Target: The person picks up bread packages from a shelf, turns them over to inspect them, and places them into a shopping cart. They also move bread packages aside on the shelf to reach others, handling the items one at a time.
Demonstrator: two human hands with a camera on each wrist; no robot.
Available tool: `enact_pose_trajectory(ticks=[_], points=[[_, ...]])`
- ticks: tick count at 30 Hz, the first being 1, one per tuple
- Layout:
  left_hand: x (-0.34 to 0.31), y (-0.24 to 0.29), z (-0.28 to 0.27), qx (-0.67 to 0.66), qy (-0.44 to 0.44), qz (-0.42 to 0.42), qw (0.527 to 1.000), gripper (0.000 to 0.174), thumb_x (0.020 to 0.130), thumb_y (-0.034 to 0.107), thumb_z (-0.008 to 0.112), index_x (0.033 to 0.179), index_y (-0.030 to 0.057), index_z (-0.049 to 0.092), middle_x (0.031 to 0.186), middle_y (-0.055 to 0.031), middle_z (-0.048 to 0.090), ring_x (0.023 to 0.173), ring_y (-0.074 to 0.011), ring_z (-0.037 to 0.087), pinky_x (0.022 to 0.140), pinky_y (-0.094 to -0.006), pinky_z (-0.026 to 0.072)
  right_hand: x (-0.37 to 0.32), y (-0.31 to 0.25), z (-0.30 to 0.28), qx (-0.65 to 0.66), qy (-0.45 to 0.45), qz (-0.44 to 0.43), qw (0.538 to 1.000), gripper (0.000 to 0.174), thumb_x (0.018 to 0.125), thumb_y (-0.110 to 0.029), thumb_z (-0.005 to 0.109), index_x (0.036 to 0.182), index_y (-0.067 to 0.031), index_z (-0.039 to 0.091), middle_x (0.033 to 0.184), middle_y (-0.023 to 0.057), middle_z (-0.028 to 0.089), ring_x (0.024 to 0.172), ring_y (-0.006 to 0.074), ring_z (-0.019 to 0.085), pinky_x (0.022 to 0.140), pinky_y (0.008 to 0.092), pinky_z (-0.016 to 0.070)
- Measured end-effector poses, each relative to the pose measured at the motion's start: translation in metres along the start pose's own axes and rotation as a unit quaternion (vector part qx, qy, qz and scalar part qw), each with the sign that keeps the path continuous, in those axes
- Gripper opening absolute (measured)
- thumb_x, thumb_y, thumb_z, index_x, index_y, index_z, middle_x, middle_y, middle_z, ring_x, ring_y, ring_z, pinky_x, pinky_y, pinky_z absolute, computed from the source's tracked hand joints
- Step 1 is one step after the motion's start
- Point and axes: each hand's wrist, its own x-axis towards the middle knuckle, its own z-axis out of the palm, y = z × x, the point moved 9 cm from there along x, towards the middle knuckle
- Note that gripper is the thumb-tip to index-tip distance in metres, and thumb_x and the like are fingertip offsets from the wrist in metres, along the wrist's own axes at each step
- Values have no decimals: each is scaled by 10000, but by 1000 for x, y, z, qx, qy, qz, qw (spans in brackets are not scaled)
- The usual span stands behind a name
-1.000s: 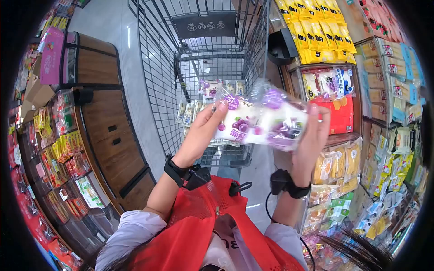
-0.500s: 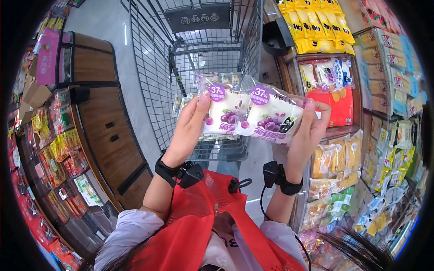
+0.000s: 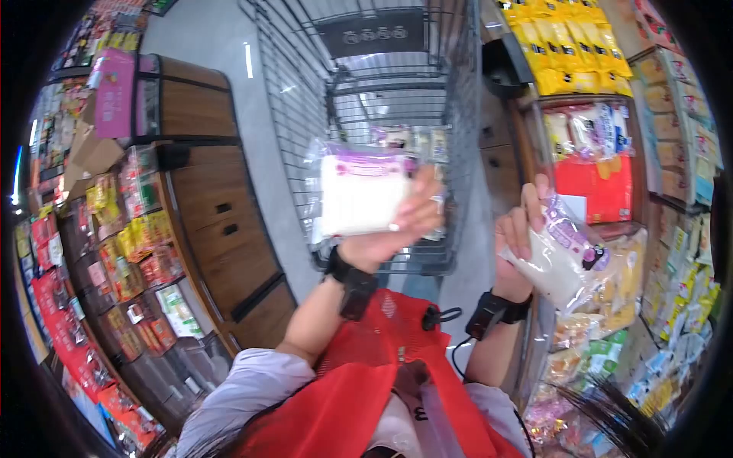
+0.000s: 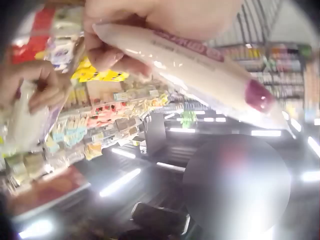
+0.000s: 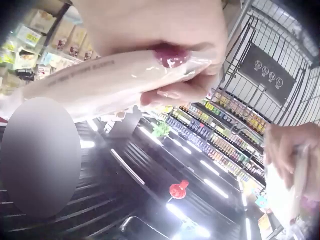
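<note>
In the head view, my left hand (image 3: 401, 217) grips a bread packet (image 3: 363, 195) by its right side over the cart, its plain white face and purple top band turned up. To the right, near the shelf, my right hand (image 3: 519, 237) holds a second bread packet (image 3: 565, 256), tilted, with purple print on its film. The left wrist view shows the left packet (image 4: 200, 65) nearly edge-on between thumb and fingers. Fingers curl round the right packet (image 5: 100, 82) in the right wrist view. The two packets are well apart.
A wire shopping cart (image 3: 294, 137) stands ahead, with several small packets (image 3: 435, 145) inside. Right of it, a shelf carries yellow packets (image 3: 569, 46), a red package (image 3: 599, 191) and bagged breads (image 3: 630, 267). Wooden cabinets (image 3: 210, 221) and snack racks line the left.
The two packets, side by side half a second ago with their grape pictures up, are now separated and turned over. My right hand has swung its packet down and right, toward the shelf.
</note>
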Motion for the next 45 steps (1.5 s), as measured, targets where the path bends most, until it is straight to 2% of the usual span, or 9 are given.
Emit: enact_pose_trajectory(ticks=[4, 22, 25, 27, 30, 35, 39, 43, 45], points=[[13, -34, 11, -33, -74, -77, 994, 251, 925, 265, 467, 790, 63, 402, 580, -13, 426, 423, -102, 415, 509, -234, 307, 8, 29, -6, 138, 1, 74, 988, 274, 955, -289, 423, 972, -26, 347, 719, 78, 419, 405, 168, 411, 380, 271, 341], [15, -48, 9, 43, -18, -95, 994, 237, 930, 222, 455, 775, 46, 425, 564, -23, 455, 380, -114, 414, 509, -226, 366, 11, 26, 4, 68, -39, 70, 994, 205, 956, -227, 405, 989, -26, 376, 727, 82, 427, 452, 173, 439, 398, 256, 344], [-4, 1, -11, 473, 207, 61, 854, 242, 955, 225, 444, 1012, 6, 530, 756, -22, 565, 544, -94, 512, 560, -187, 386, 9, 15, -2, -15, -16, 55, 998, 185, 956, -217, 421, 968, -34, 395, 813, 96, 459, 531, 203, 502, 445, 263, 417], [-16, 37, -33, 565, 284, 130, 764, 306, 991, 247, 409, 1156, 27, 543, 906, 14, 583, 778, -36, 501, 642, -188, 418, 5, 8, -12, -67, 7, 51, 996, 188, 956, -226, 444, 939, -40, 420, 884, 100, 473, 588, 224, 534, 508, 254, 474], [-22, 54, -27, 605, 306, 168, 716, 340, 996, 272, 393, 1180, 23, 532, 914, 8, 578, 802, -49, 512, 672, -207, 431, 0, -2, -20, -280, 204, -23, 938, 258, 964, -269, 471, 978, -12, 494, 1031, 79, 506, 861, 193, 561, 738, 259, 488], [-25, 45, -21, 760, 229, 164, 585, 460, 991, 380, 364, 1230, 11, 502, 1033, -56, 599, 924, -165, 550, 830, -301, 439, -10, -15, -44, -696, 240, -103, 669, 252, 994, -230, 425, 955, 13, 481, 843, 63, 569, 747, 116, 507, 711, 265, 417], [-30, 34, -78, 590, 268, 75, 758, 654, 962, 503, 335, 1426, 53, 239, 1244, -175, 522, 1121, -291, 515, 978, -347, 369, -14, -2, -59, -724, 296, -105, 615, 219, 977, -212, 464, 946, 5, 458, 813, 96, 560, 705, 147, 504, 672, 296, 421], [-31, 45, -129, 739, 277, 1, 614, 839, 871, 435, 600, 1411, -46, 173, 1259, -195, 503, 1127, -276, 527, 971, -353, 399, -17, 9, -95, -727, 331, -64, 599, 207, 962, -200, 487, 981, 4, 456, 853, 120, 590, 760, 188, 570, 683, 318, 439], [-27, 59, -142, 653, 289, 4, 701, 821, 794, 276, 732, 1363, -61, 245, 1221, -193, 530, 1051, -233, 585, 861, -303, 475, -12, 18, -105, -759, 301, -38, 575, 206, 957, -188, 492, 1022, 3, 450, 899, 132, 603, 816, 202, 601, 707, 324, 450]])
